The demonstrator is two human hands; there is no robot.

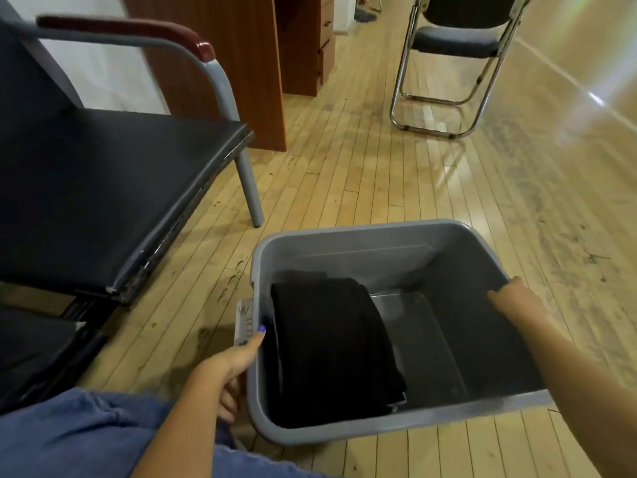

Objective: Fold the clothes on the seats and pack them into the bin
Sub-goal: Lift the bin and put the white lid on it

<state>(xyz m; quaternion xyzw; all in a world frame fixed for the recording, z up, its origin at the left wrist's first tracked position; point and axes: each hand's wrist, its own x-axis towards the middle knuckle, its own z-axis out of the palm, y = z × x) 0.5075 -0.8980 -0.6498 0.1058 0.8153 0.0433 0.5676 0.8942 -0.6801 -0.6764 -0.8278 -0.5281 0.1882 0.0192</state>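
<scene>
The left hand (pixel 229 369) grips the left rim of the grey rectangular plastic bin (pixel 348 232), thumb over the edge and fingers curled beneath. The right hand (pixel 515 298) clasps the right rim, its fingers seemingly hooked inside. Within the bin, against its left wall, lies a folded black garment (pixel 331 346). The bin stands on the wooden floor (pixel 379 160) beside a black-seated armchair (pixel 103 188).

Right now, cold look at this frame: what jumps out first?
The grey bin on the wood floor, low and centre, with a folded black garment lying in its left half. The left hand grips the bin's left rim and the right hand grips the right rim. To the left stands a black seat with no clothes on the part in view.
</scene>
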